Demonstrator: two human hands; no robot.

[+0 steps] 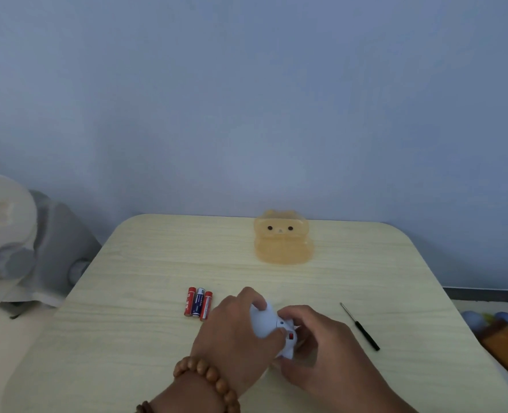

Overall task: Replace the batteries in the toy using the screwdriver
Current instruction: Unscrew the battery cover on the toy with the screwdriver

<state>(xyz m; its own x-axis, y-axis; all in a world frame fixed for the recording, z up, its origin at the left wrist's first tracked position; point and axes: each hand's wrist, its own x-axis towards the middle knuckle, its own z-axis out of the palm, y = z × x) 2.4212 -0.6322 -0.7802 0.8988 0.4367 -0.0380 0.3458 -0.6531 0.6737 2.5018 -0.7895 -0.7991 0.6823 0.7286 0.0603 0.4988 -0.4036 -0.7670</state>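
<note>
A small white toy (266,323) with a red switch on its underside sits between both my hands, just above the light wooden table (127,338). My left hand (234,332), with a wooden bead bracelet at the wrist, wraps the toy's rounded body. My right hand (315,347) grips the toy's other end, fingers curled on its base. Three AAA batteries (198,303), two red and one blue, lie side by side left of the hands. A thin screwdriver (360,327) with a black handle lies on the table to the right, untouched.
A translucent orange bear-shaped container (283,238) stands at the back of the table near the blue wall. A white and grey object (23,242) stands off the table's left edge. Colourful items (500,335) lie on the floor at the right.
</note>
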